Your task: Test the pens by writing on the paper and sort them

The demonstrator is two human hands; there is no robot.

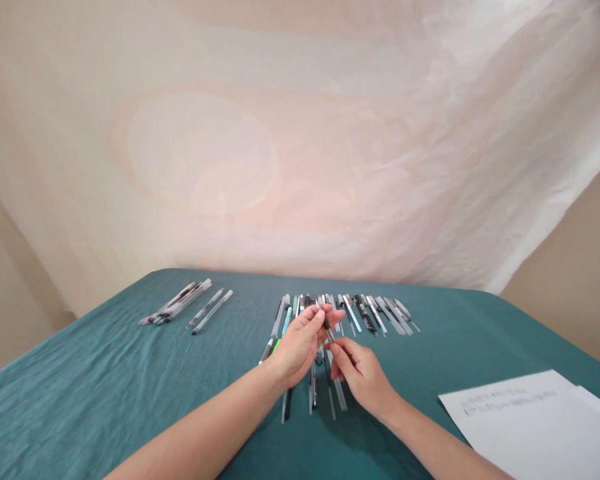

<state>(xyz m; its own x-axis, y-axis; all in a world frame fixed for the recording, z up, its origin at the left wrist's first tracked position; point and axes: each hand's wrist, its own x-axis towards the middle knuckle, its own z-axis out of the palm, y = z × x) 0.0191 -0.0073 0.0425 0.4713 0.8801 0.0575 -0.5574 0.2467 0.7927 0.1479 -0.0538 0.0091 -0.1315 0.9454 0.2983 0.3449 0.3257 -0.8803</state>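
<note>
Both hands meet over the middle of the table around one slim pen (329, 331) with a dark section. My left hand (303, 340) pinches its upper end between thumb and fingers. Lower down, my right hand (357, 373) grips the same pen with thumb and forefinger. Beneath and behind the hands lies a row of pens (370, 313), some clear, some black, white or light blue. More pens (313, 387) lie nearer to me, under the hands and partly hidden by them. A green pen (277, 345) shows beside my left wrist.
At the back left lies a bundle of pens (180, 303), with two single pens (213, 312) beside it. White paper sheets (535, 420) with handwriting rest at the front right. A dark green cloth (130, 380) covers the table; a pale sheet (305, 147) hangs behind.
</note>
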